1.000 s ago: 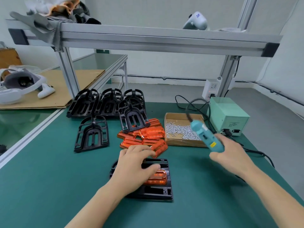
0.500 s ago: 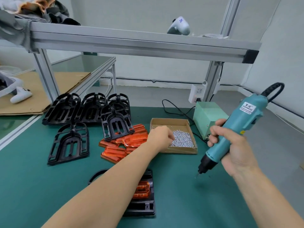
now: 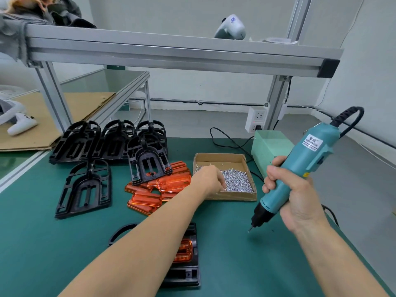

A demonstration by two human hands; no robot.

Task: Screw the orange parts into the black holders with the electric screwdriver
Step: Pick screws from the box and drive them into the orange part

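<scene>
our left hand (image 3: 209, 179) reaches into the cardboard box (image 3: 225, 197), its fingers (image 3: 221, 185) curled down among the silver screws (image 3: 236, 181); we cannot tell whether they pinch one. our right hand (image 3: 293, 196) has its fingers (image 3: 271, 175) wrapped round the teal electric screwdriver (image 3: 300, 170), held tilted with its bit pointing down just above the worktop (image 3: 42, 243) and its black cable arching off the top end.

under our left forearm lies one black holder (image 3: 188, 269) with an orange part (image 3: 184, 250) seated in it, near the front edge. behind it is a loose heap of orange parts (image 3: 158, 189); we count about five, though they overlap and the number is not sure. one black holder leans on top of that heap (image 3: 150, 166), one lies flat to the left (image 3: 85, 189), and three stacks of holders (image 3: 111, 142) stand in a row at the back; how many are in each stack we cannot tell.

one pale green power box (image 3: 267, 148) sits behind the cardboard box, with cables running to a white socket strip (image 3: 256, 121) on the frame post. the worktop is a dark green mat. an aluminium frame shelf (image 3: 171, 52) crosses overhead, carrying one white controller (image 3: 232, 27) and bundled cloth (image 3: 38, 11) at the left. a second bench at the left holds cardboard sheet (image 3: 53, 112) and another white controller (image 3: 21, 125). walls are pale, floor grey.
</scene>
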